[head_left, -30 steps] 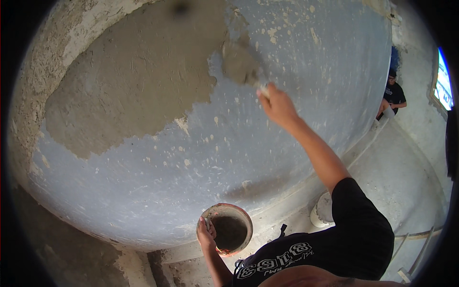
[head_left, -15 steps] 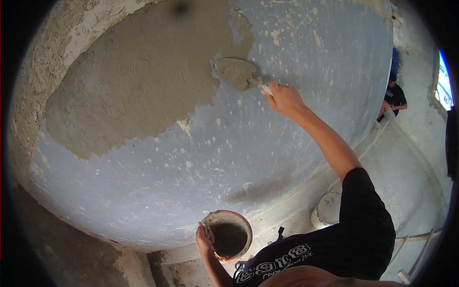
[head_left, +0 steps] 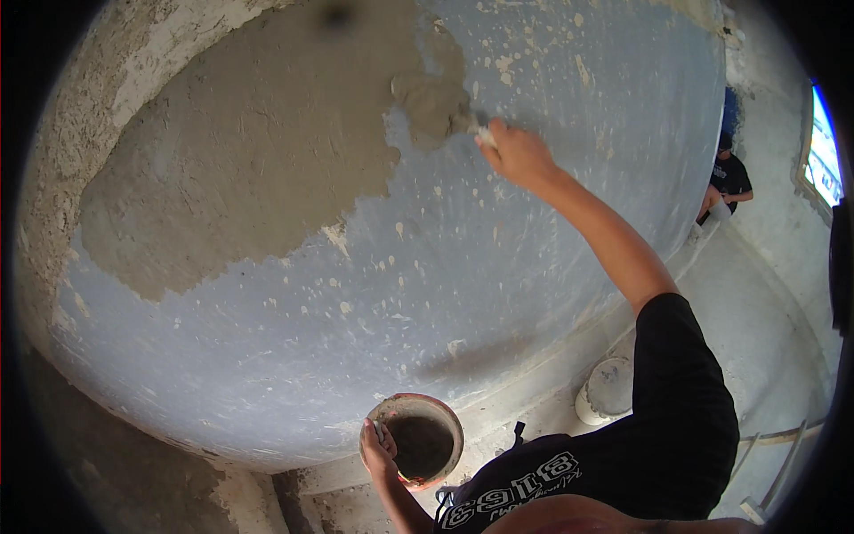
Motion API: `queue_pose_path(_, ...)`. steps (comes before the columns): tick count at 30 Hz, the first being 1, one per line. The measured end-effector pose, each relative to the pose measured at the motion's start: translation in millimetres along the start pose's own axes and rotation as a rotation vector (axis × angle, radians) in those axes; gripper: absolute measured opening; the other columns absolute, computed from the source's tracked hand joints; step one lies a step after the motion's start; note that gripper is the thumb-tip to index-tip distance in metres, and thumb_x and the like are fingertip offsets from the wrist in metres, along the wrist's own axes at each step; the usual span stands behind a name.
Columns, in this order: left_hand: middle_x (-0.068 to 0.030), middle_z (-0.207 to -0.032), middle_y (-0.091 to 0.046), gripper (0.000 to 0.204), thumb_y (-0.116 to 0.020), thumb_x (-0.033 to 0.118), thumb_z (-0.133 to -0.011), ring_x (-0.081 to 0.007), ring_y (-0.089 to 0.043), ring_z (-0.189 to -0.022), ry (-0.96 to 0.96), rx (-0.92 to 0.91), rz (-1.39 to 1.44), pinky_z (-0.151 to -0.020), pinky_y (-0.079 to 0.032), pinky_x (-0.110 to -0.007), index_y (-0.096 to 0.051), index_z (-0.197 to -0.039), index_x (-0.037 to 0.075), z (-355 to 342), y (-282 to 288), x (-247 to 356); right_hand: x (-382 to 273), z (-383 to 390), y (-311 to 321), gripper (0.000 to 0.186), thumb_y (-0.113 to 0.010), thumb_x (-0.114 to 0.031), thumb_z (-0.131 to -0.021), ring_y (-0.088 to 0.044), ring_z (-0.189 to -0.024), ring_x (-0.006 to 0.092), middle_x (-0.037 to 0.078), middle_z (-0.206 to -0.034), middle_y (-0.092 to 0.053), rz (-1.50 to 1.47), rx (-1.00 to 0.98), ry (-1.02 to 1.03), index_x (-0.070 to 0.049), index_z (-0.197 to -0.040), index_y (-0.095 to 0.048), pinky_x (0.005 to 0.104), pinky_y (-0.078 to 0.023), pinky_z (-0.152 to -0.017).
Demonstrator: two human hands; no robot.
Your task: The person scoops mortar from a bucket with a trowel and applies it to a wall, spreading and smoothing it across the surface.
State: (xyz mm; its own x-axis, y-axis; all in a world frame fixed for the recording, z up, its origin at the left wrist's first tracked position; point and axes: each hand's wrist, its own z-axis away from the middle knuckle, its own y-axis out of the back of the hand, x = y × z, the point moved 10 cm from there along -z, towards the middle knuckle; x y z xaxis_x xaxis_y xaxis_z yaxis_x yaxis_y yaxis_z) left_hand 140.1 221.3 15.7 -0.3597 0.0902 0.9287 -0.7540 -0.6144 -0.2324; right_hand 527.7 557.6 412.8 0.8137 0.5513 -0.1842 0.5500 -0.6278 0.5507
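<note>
My right hand, arm stretched up, is closed round the pale handle of a trowel. The trowel's blade is covered by grey mortar and lies against the wall at the right edge of a wide patch of wet plaster. Low in the view, my left hand is closed on the left rim of a reddish bucket, with a small pale piece showing between the fingers. Dark grey mortar sits inside the bucket.
The blue-grey wall is speckled with pale splashes. Rough concrete borders it at left. A white lidded bucket stands on the floor beside my body. Another person in dark clothes sits at far right, near a bright window.
My right hand has moved the trowel up and slightly left, and its mortar now meets the plaster's edge. My left hand still holds the bucket.
</note>
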Motion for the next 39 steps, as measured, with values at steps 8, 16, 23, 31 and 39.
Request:
queue_pose_path(8,0.0078,-0.055,-0.035,0.046,-0.048,0.053,-0.098,-0.0023,-0.028,-0.043,-0.003,0.005,-0.019,-0.039,-0.017,-0.020,-0.051,-0.077,0.012,2,-1,3,7,-3,25,0.037,-0.051,-0.035,-0.099,-0.064,-0.067,0.0434,0.024,-0.070,-0.064,-0.092,0.034,-0.022,0.002,-0.095,-0.052,0.0505,-0.049,-0.061)
queue_pose_path(16,0.0078,-0.055,-0.035,0.044,-0.048,0.053,-0.097,-0.0025,-0.028,-0.043,0.040,-0.025,0.014,-0.039,-0.017,-0.020,-0.051,-0.076,0.014,1,-5,-14,6,-34,22,0.039,-0.051,-0.034,-0.098,-0.063,-0.068,0.0463,0.027,-0.071,-0.063,-0.107,0.128,-0.102,0.005,-0.097,-0.053,0.0537,-0.048,-0.062)
queue_pose_path(23,0.0082,-0.056,-0.036,0.044,-0.049,0.052,-0.097,-0.0024,-0.029,-0.043,0.062,-0.016,-0.037,-0.039,-0.017,-0.021,-0.053,-0.076,0.014,1,-10,-9,-6,44,-19,0.036,-0.052,-0.031,-0.098,-0.064,-0.066,0.0437,0.025,-0.069,-0.062,-0.024,-0.139,-0.050,0.005,-0.097,-0.052,0.0502,-0.049,-0.059)
queue_pose_path(31,0.0088,-0.057,-0.036,0.042,-0.049,0.052,-0.097,-0.0022,-0.028,-0.044,-0.015,-0.069,-0.030,-0.040,-0.017,-0.020,-0.054,-0.082,0.014,6,-12,-1,-2,146,-46,0.034,-0.050,-0.038,-0.100,-0.052,-0.046,0.0214,0.007,-0.061,-0.054,-0.722,-0.556,-0.437,-0.005,-0.089,-0.052,0.0358,-0.045,-0.045)
queue_pose_path(39,0.0084,-0.058,-0.035,0.049,-0.043,0.055,-0.098,-0.0014,-0.026,-0.046,-0.032,-0.063,-0.049,-0.042,-0.017,-0.020,-0.054,-0.085,0.009,21,10,4,-98,285,-83,0.028,-0.048,-0.037,-0.099,-0.037,-0.039,0.0062,-0.002,-0.064,-0.043,-2.426,-0.934,-0.906,-0.010,-0.091,-0.048,0.0227,-0.036,-0.036)
